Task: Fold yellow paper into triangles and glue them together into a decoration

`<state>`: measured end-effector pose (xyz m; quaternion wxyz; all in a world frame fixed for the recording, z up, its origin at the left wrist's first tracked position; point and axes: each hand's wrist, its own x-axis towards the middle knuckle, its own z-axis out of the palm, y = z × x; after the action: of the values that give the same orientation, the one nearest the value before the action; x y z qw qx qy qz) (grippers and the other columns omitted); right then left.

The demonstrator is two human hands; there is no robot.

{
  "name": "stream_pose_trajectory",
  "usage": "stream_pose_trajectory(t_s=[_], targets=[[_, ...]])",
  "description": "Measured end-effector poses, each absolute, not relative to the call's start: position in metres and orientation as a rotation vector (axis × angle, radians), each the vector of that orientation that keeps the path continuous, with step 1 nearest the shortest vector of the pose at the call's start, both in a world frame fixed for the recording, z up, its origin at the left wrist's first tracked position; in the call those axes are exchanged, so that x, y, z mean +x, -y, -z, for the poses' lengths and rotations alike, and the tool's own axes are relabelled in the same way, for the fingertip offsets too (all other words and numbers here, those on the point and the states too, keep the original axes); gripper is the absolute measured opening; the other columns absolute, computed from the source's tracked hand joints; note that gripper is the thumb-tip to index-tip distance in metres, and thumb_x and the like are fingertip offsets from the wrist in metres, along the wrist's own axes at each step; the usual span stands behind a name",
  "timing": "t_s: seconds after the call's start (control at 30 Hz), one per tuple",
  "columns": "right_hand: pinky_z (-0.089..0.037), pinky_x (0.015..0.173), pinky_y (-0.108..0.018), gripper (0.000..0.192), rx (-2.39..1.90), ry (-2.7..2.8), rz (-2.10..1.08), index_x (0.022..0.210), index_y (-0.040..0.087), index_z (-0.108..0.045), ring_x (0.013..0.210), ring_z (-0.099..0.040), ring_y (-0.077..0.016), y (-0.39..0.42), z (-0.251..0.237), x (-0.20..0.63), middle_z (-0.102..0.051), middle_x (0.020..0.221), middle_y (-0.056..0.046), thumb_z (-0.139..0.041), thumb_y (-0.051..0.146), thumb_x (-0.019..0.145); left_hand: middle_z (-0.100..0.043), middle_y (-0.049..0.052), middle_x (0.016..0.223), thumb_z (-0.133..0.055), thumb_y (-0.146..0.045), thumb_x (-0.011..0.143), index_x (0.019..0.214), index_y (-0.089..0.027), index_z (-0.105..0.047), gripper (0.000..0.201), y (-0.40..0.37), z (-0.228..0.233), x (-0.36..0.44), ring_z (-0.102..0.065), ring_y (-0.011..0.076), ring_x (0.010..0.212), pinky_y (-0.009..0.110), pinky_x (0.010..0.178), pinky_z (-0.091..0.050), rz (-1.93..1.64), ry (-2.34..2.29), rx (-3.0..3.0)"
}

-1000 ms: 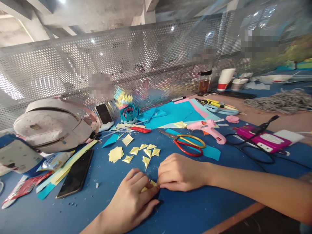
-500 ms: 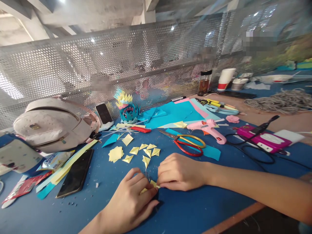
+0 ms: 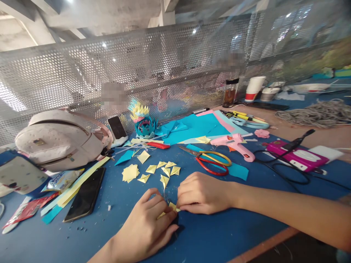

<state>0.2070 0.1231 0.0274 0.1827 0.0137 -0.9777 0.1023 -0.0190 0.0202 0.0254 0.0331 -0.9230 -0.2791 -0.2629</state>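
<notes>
Yellow paper piece (image 3: 172, 207), small and partly folded, sits on the blue tabletop (image 3: 219, 237) pinched between both hands, right where their fingertips meet. The left hand (image 3: 145, 228) lies knuckles-up with its fingers curled over the piece's near edge, pressing it down; the right hand (image 3: 201, 193) comes in from the right side, fingers bent, thumb and forefinger gripping the piece's far corner. Most of the paper is hidden under the fingers.

Just beyond the hands lies a scatter of folded yellow triangles (image 3: 164, 171), and to their left a small stack of yellow squares (image 3: 130, 172). Beyond the right hand rest scissors (image 3: 208, 159) with red and yellow handles, and farther out a pink glue gun (image 3: 236, 144). Well to the left of the left hand a black phone (image 3: 85, 199) lies face up, with a pale backpack (image 3: 59, 140) beyond it. A teal and yellow paper flower (image 3: 143, 122) stands far beyond the triangles.
</notes>
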Motion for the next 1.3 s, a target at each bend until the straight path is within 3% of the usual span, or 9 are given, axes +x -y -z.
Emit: stream_pose_trajectory(t_s=[0.33, 1.3], targets=[[-0.038, 0.065, -0.029, 0.029, 0.045, 2.757, -0.292, 0.094, 0.017, -0.071, 0.077, -0.062, -0.0147, -0.1230, -0.0277, 0.2068, -0.071, 0.085, -0.003, -0.046, 0.028, 0.105, -0.067, 0.008, 0.091, -0.046, -0.024, 0.103, 0.115, -0.011, -0.064, 0.026, -0.0193, -0.0239, -0.0190, -0.057, 0.0207, 0.078, 0.044, 0.085, -0.051, 0.747, 0.854, -2.853], [-0.037, 0.065, -0.029, 0.031, 0.023, 2.762, -0.312, 0.094, 0.017, -0.071, 0.077, -0.063, -0.0152, -0.1227, -0.0274, 0.2069, -0.072, 0.085, -0.004, -0.045, 0.029, 0.105, -0.066, 0.008, 0.088, -0.044, -0.026, 0.103, 0.110, -0.010, -0.065, 0.028, -0.0188, -0.0283, -0.0193, -0.059, 0.0217, 0.080, 0.046, 0.088, -0.050, 0.732, 0.854, -2.860]])
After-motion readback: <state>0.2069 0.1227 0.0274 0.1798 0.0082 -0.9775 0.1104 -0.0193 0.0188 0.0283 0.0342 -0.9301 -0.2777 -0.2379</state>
